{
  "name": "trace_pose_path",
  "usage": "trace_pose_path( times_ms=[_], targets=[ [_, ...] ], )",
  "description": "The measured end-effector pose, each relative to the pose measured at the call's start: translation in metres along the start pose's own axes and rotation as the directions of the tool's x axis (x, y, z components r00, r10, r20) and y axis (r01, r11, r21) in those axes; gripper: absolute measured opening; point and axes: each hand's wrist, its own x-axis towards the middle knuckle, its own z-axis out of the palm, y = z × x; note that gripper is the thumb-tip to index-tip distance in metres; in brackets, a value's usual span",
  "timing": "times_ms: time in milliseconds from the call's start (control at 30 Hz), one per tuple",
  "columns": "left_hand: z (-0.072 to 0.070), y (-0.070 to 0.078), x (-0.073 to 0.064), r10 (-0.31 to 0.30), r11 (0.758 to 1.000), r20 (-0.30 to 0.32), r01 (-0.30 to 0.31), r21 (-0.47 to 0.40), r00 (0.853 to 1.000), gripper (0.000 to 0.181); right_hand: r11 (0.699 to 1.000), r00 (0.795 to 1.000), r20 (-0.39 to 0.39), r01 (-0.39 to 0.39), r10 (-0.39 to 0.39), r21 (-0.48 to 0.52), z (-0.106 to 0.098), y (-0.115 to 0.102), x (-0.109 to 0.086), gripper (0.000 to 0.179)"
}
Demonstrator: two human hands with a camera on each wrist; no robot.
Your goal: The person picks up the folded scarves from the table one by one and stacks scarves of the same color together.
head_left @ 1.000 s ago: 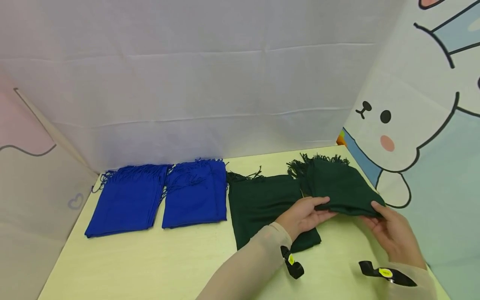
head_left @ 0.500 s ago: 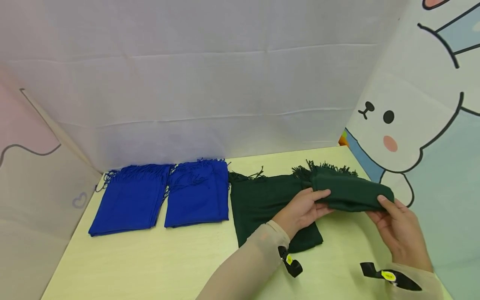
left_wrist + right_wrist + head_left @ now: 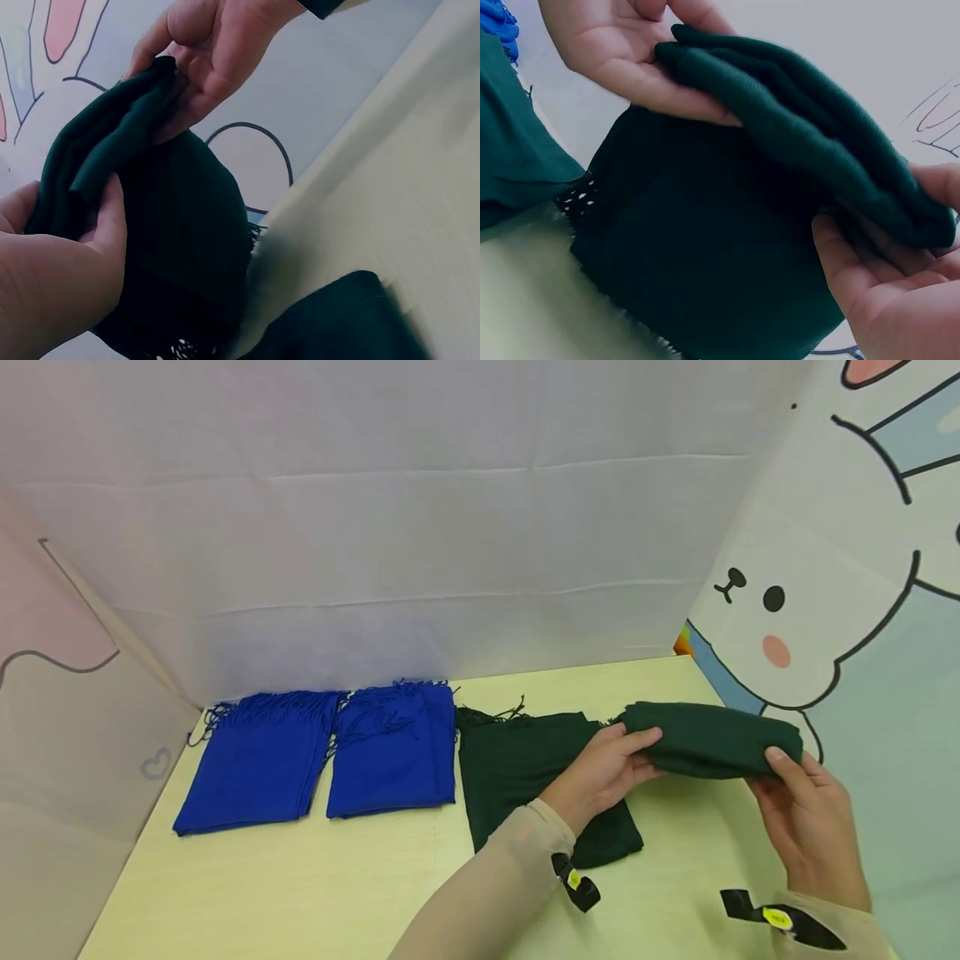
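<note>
Both hands hold a folded dark green fringed scarf [image 3: 712, 739] by its near edge, raised over the right part of the table. My left hand [image 3: 603, 772] pinches its left end, thumb on top and fingers beneath. At the other end my right hand [image 3: 806, 814] grips it the same way. The wrist views show several folded layers at the held edge, and the scarf's fringed part [image 3: 622, 307] hanging below. A second folded green scarf [image 3: 525, 760] lies on the table under the left forearm, which hides part of it.
Two folded blue scarves, a left one [image 3: 255, 760] and a right one [image 3: 393, 752], lie on the left of the pale yellow table [image 3: 300, 893]. A white cloth wall [image 3: 420, 527] stands behind; a rabbit-print cloth [image 3: 862, 735] borders the right side.
The held green scarf's near edge has been lifted and tipped back, so its upper face and fringe have gone from the head view. My right hand has shifted slightly right and up.
</note>
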Motion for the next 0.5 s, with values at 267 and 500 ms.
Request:
trace_pose_path(
  times_ms=[267,500],
  targets=[
    [0.000,0.020,-0.009,0.053,0.998,0.044,-0.055,0.031,0.998,0.028,0.994,0.996,0.036,0.082,-0.079,-0.068,0.021,0.002,0.006,0.032],
    [-0.007,0.035,-0.014,0.107,0.991,0.068,-0.112,0.070,0.992,0.024,0.996,0.989,0.123,0.083,-0.078,-0.042,0.038,0.006,0.015,0.031]
  ],
)
